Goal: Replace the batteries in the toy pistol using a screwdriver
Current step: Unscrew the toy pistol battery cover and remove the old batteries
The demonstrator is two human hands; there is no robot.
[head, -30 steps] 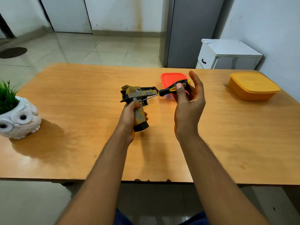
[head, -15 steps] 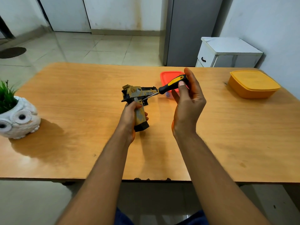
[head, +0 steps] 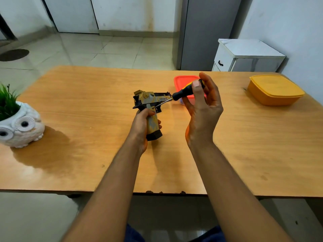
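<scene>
A big wooden table (head: 87, 154) fills most of the view. On its far right sits a yellow box (head: 275, 89) with its lid on. At the left edge is a white owl pot (head: 21, 126) with green grass in it. A red box (head: 185, 82) sits past the middle, behind the right hand.

The toy pistol (head: 150, 105) is held up over the middle of the table. The left hand (head: 142, 124) is wrapped tight around its handle, with the barrel pointing right. The right hand (head: 202, 105) pinches the black and yellow handle of the screwdriver (head: 185, 90) with its thumb and fingers. The thin metal tip touches a spot on the side of the pistol, just above the handle.

The job looks like it is only starting. The screw seems to be still in, the battery door looks closed, and no batteries can be seen. Opening up, swapping the batteries, and closing again are all still left.
</scene>
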